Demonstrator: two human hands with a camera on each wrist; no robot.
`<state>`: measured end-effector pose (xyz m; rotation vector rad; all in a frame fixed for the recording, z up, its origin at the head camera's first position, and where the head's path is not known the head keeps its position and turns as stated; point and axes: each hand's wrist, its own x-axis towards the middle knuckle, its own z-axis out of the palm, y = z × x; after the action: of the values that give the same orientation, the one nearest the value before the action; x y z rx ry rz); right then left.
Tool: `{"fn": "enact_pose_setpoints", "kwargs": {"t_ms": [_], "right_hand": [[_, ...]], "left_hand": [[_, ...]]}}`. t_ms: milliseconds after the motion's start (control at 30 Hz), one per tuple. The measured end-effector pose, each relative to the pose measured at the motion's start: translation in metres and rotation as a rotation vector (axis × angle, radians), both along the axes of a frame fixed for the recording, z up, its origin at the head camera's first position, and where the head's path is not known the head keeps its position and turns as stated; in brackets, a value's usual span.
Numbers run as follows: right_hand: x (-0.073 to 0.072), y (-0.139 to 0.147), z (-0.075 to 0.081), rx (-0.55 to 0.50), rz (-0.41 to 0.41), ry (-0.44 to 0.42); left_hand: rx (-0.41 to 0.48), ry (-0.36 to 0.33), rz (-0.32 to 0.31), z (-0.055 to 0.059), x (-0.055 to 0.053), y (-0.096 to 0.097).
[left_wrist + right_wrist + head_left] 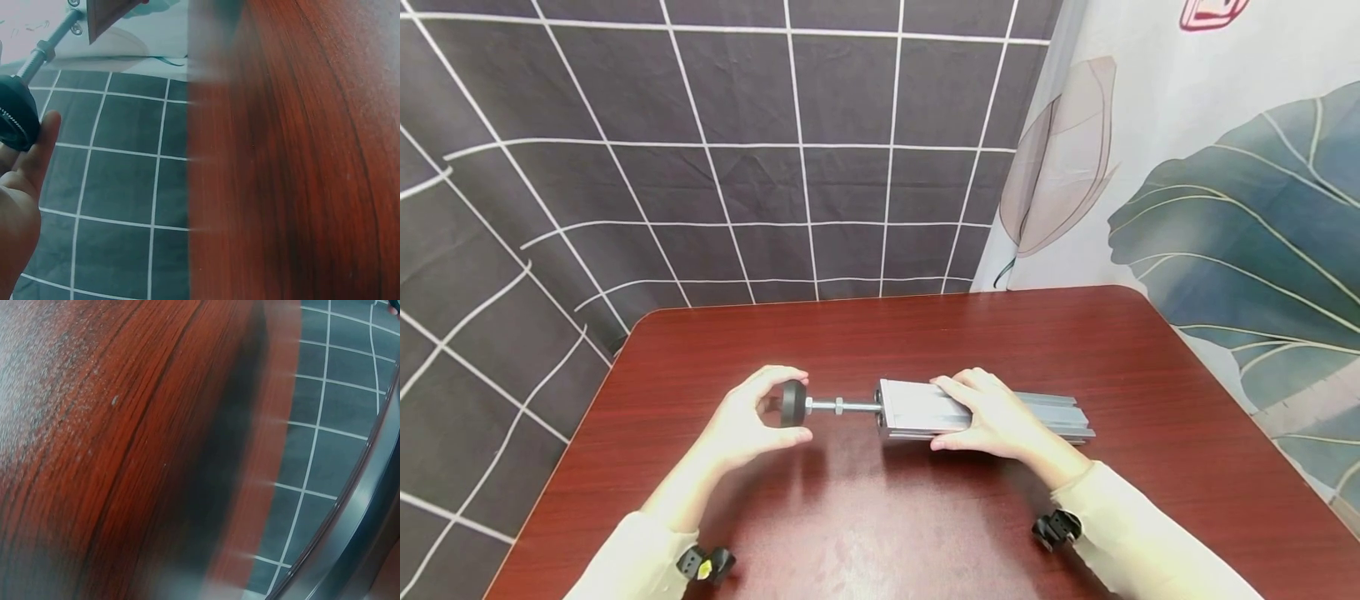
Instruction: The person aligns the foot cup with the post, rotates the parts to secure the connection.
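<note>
A silver aluminium extrusion profile [917, 406] lies lengthwise across the table, its end plate facing left. From that end a threaded rod [859, 407] with nuts on it sticks out, ending in a round black levelling foot [793, 403]. My left hand [747, 425] holds the foot, fingers at its far edge and thumb at its near edge. In the left wrist view the foot [17, 115] rests by the fingers. My right hand [992, 417] grips the profile from above, thumb on the near side. The right wrist view shows only the profile's side [350, 515].
The red-brown wooden table [865, 533] has rounded far corners. Behind it hangs a dark grey cloth [850, 92] with white grid lines, and at the right a white curtain [1135, 108] with leaf prints. A small black device [1057, 529] sits at each wrist.
</note>
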<state>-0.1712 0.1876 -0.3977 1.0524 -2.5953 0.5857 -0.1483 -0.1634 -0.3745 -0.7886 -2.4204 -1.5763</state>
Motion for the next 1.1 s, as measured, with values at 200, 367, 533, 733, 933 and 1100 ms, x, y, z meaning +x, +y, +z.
{"fn": "enact_pose_setpoints", "kwargs": {"t_ms": [200,367,533,733,933,1100], "right_hand": [[0.0011,-0.0009,-0.0003,0.004,0.005,0.022],[0.0005,0.0000,-0.0008,0.010,-0.004,0.016],[0.0001,0.0003,-0.0018,0.006,-0.007,0.010],[0.0009,0.0009,-0.0034,0.010,-0.002,0.034],[0.0013,0.0021,-0.0041,0.007,-0.010,0.029],[0.0001,0.0033,-0.0048,-0.003,-0.008,0.019]], "left_hand": [[-0.085,0.050,0.010,0.0053,0.0026,0.0019],[-0.144,0.160,0.019,0.0058,0.0032,0.0021],[-0.207,0.275,0.012,0.0056,0.0020,0.0009],[-0.324,0.429,-0.050,0.0088,-0.0006,0.0002],[-0.339,0.613,-0.098,0.0069,-0.0018,0.0038],[-0.304,0.620,-0.071,0.0027,-0.0007,0.0049]]}}
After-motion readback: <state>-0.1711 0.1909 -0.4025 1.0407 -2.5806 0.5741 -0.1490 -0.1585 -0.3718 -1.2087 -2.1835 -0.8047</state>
